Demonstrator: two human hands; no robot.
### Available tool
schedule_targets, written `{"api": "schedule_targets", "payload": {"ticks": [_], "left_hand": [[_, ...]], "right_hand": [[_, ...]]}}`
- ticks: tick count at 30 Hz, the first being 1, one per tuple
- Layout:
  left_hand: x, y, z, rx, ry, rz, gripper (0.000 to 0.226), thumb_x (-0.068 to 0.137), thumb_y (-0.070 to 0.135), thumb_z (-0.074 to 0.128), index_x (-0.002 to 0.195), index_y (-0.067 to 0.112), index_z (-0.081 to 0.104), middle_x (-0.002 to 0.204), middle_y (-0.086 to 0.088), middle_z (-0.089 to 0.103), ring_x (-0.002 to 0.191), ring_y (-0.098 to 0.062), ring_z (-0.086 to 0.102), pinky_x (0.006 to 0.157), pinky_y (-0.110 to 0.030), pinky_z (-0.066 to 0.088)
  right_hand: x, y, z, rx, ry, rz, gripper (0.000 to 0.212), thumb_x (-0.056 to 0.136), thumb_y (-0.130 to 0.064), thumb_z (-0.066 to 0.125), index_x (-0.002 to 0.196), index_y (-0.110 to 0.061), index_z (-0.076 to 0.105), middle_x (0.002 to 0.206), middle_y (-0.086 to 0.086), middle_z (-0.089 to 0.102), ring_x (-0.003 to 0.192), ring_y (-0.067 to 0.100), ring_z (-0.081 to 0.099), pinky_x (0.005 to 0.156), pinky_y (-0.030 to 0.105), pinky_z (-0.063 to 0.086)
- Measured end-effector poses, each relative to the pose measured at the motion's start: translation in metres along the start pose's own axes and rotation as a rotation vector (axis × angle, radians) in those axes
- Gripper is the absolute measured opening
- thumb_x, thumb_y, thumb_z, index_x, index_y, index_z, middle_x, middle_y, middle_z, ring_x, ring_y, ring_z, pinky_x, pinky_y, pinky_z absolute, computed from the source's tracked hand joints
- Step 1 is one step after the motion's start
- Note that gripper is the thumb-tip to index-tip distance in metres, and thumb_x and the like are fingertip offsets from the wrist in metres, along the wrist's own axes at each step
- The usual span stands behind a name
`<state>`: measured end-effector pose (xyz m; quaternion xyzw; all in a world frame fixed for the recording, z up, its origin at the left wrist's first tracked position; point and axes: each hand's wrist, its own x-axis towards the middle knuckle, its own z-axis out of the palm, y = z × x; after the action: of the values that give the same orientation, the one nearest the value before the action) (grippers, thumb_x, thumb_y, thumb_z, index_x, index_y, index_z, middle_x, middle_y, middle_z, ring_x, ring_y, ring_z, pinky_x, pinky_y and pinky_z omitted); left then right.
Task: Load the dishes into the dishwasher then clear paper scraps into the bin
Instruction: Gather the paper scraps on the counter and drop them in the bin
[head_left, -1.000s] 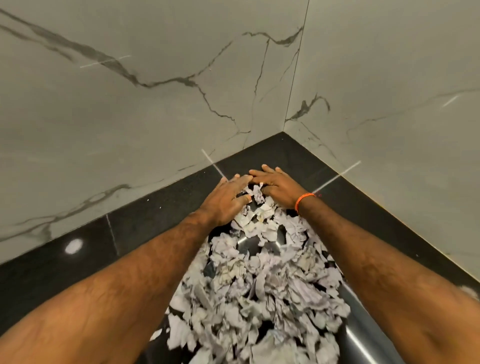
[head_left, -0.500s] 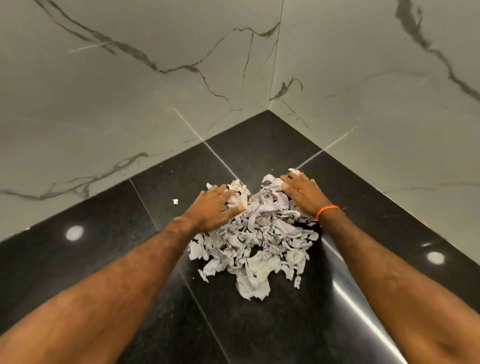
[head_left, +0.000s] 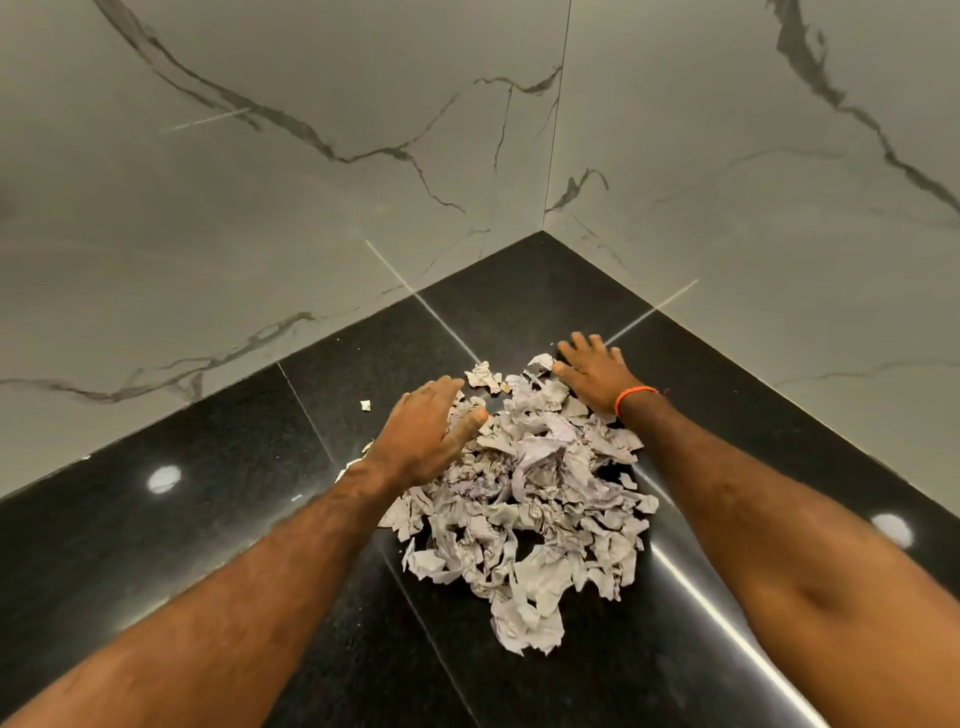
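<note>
1. The heap of torn, crumpled pale grey paper scraps (head_left: 530, 493) lies on the glossy black stone desk (head_left: 208, 519), near the corner where two grey-veined marble wall panels (head_left: 311, 182) meet. No bin and no dishwasher are in view, so the carry to the bin looks like the risky part.

2. The person's left hand (head_left: 431, 431) rests palm down on the far left edge of the heap, its fingers (head_left: 447, 387) loosely curved and close together over the paper, pinching nothing. The right hand (head_left: 592, 371), with an orange cord bracelet (head_left: 635, 397) at the wrist, lies flat at the far right edge, its fingers (head_left: 584, 345) spread on the desk and the outermost scraps.

3. Both hands bracket only the far side. If they scoop from here, the near tail of the heap, which reaches toward the person, would likely be left behind or spill out between the forearms.

4. One small white stray scrap (head_left: 366, 405) sits apart, left of the heap, with a few slivers by the left wrist. A sweep that stays on the main pile would miss them.

5. The scraps are light and loose and the surface is slick. A quick drag could scatter pieces, and a lift without squeezing the pile tight would probably shed paper on the way.
</note>
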<state>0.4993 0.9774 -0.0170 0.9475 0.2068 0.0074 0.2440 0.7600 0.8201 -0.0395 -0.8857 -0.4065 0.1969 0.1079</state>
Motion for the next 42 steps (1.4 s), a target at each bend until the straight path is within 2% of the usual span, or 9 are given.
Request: {"api": "schedule_targets", "payload": {"ticks": [5, 8, 12, 17, 22, 26, 30, 34, 42], "left_hand": [[-0.008, -0.017, -0.001, 0.098, 0.142, -0.199, 0.075, 0.099, 0.069, 0.03, 0.158, 0.022, 0.03, 0.169, -0.009, 0.015, 0.157, -0.028, 0.004, 0.125, -0.055, 0.001], [-0.01, -0.034, -0.001, -0.01, 0.04, -0.355, 0.081, 0.096, 0.072, 0.035, 0.161, 0.025, 0.023, 0.17, -0.011, -0.001, 0.157, -0.031, -0.009, 0.123, -0.057, -0.004], [-0.023, -0.038, 0.001, -0.065, -0.16, -0.145, 0.076, 0.1, 0.065, 0.034, 0.161, 0.023, 0.021, 0.171, -0.007, 0.003, 0.157, -0.021, -0.003, 0.127, -0.051, -0.002], [-0.046, -0.012, -0.005, -0.18, -0.131, -0.012, 0.066, 0.102, 0.058, 0.045, 0.158, 0.03, 0.027, 0.165, 0.0, 0.03, 0.148, -0.019, 0.033, 0.122, -0.046, 0.03], [-0.059, -0.005, -0.005, -0.137, -0.235, -0.003, 0.073, 0.096, 0.077, 0.032, 0.155, 0.034, 0.031, 0.159, 0.005, 0.041, 0.142, -0.016, 0.043, 0.12, -0.054, 0.033], [-0.073, 0.01, -0.011, -0.236, 0.007, -0.058, 0.062, 0.104, 0.06, 0.038, 0.154, 0.022, 0.039, 0.159, -0.004, 0.041, 0.145, -0.019, 0.039, 0.12, -0.045, 0.034], [-0.084, 0.024, -0.009, -0.347, 0.216, -0.08, 0.051, 0.105, 0.048, 0.047, 0.146, 0.017, 0.051, 0.148, -0.005, 0.055, 0.134, -0.016, 0.049, 0.111, -0.039, 0.042], [-0.093, 0.036, 0.003, -0.515, 0.303, -0.072, 0.042, 0.104, 0.042, 0.052, 0.137, 0.016, 0.06, 0.132, 0.007, 0.062, 0.118, -0.005, 0.056, 0.094, -0.014, 0.041], [-0.096, 0.041, 0.02, -0.767, 0.359, -0.156, 0.032, 0.103, 0.033, 0.059, 0.131, 0.02, 0.064, 0.12, 0.013, 0.064, 0.103, 0.014, 0.057, 0.083, -0.007, 0.044]], "right_hand": [[-0.005, -0.046, 0.005, 0.296, -0.007, -0.208, 0.051, 0.108, -0.041, 0.038, 0.156, -0.023, 0.035, 0.163, 0.002, 0.032, 0.15, 0.019, 0.027, 0.121, 0.033, 0.019], [0.008, -0.067, 0.003, 0.195, -0.15, -0.194, 0.054, 0.108, -0.041, 0.037, 0.159, -0.028, 0.027, 0.168, 0.001, 0.016, 0.156, 0.025, 0.008, 0.126, 0.049, 0.006], [-0.003, -0.083, 0.013, 0.098, -0.345, -0.288, 0.047, 0.109, -0.045, 0.033, 0.155, -0.034, 0.036, 0.166, -0.011, 0.021, 0.155, 0.021, -0.003, 0.124, 0.048, -0.004], [-0.044, -0.076, 0.006, 0.171, -0.245, -0.298, 0.039, 0.105, -0.045, 0.044, 0.137, -0.029, 0.062, 0.139, -0.004, 0.062, 0.128, 0.018, 0.056, 0.11, 0.04, 0.041], [-0.082, -0.076, -0.005, 0.202, -0.143, -0.267, 0.043, 0.106, -0.047, 0.043, 0.138, -0.023, 0.059, 0.142, 0.001, 0.06, 0.129, 0.019, 0.055, 0.11, 0.038, 0.041], [-0.115, -0.063, 0.007, 0.182, 0.142, -0.21, 0.085, 0.082, -0.085, 0.05, 0.147, -0.03, 0.046, 0.154, 0.0, 0.047, 0.142, 0.02, 0.041, 0.115, 0.048, 0.037], [-0.142, -0.078, 0.046, -0.071, 0.036, -0.106, 0.124, 0.054, -0.105, 0.044, 0.157, -0.042, 0.015, 0.168, 0.006, 0.011, 0.153, 0.035, 0.011, 0.117, 0.067, 0.023], [-0.152, -0.094, 0.078, -0.189, 0.079, -0.047, 0.099, 0.068, -0.094, 0.045, 0.151, -0.043, 0.029, 0.164, 0.003, 0.019, 0.152, 0.032, 0.016, 0.115, 0.068, 0.019], [-0.143, -0.1, 0.07, 0.034, 0.345, 0.023, 0.026, 0.084, -0.026, 0.068, 0.109, -0.029, 0.067, 0.122, -0.002, 0.062, 0.113, 0.021, 0.054, 0.092, 0.041, 0.048]]}}
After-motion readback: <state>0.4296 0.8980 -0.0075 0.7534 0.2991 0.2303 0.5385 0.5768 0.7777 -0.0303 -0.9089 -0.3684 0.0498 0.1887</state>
